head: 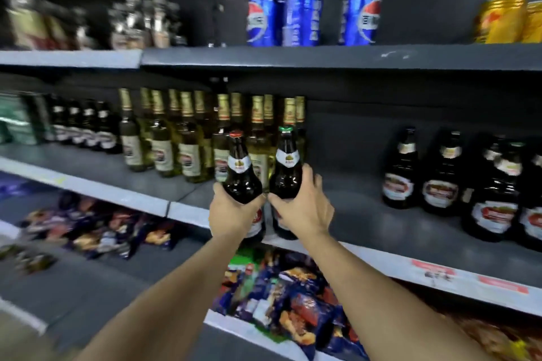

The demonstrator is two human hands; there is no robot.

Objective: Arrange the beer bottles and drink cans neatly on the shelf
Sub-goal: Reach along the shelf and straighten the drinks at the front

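Note:
My left hand (231,212) grips a dark brown beer bottle with a red cap (240,170) around its body. My right hand (302,208) grips a matching dark bottle with a green cap (286,167). Both bottles are upright, side by side, at the front of the middle shelf (381,231); I cannot tell whether they touch it. Right behind them stands a row of pale green bottles with gold foil necks (187,141). A group of dark bottles with red labels (445,179) stands to the right. Blue cola cans (305,13) and gold cans (501,19) sit on the top shelf.
Small dark bottles (85,126) and a green pack (17,117) are at the middle shelf's left. Blurred jars (140,23) stand top left. Snack packets (287,302) fill the lower shelf. A bare stretch of shelf lies between the held bottles and the red-labelled group.

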